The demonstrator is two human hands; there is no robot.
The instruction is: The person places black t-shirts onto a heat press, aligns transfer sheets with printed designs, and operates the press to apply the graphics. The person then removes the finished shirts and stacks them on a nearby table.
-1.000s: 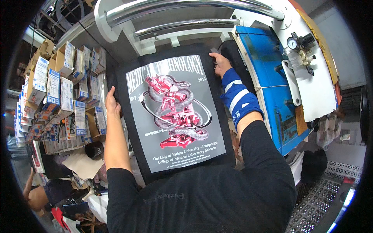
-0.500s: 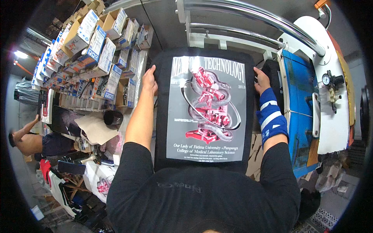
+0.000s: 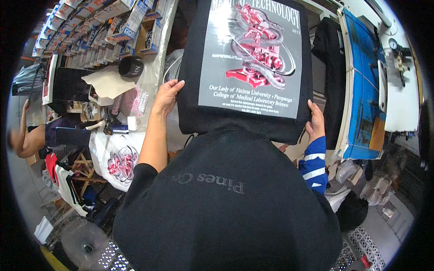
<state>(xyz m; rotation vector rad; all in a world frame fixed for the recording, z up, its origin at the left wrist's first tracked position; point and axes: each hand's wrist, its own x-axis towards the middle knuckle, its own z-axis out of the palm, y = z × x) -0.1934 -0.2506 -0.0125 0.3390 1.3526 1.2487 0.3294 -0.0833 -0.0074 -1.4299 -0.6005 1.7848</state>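
Observation:
A black garment [image 3: 192,108], stretched flat at the top centre, carries a large grey printed sheet [image 3: 251,104] with pink-red machinery, snakes and white lettering. My left hand [image 3: 168,94] grips the garment's left edge, its fingers bent in at the side. My right hand [image 3: 315,118], below a blue and white striped wrist wrap [image 3: 312,162], holds the right edge lower down, fingertips pressed against it. What lies beneath the garment is hidden.
Stacked open cartons [image 3: 131,27] stand upper left. A blue padded press part [image 3: 361,90] with a gauge [image 3: 392,44] is at right. A white printed shirt [image 3: 104,149] and a fan [image 3: 86,239] are lower left. Another person [image 3: 31,140] is at far left.
The garment and print sit higher in the view, with my body filling more of the lower part. Both my hands are now lower along the garment's edges. The surroundings have shifted as the head moved.

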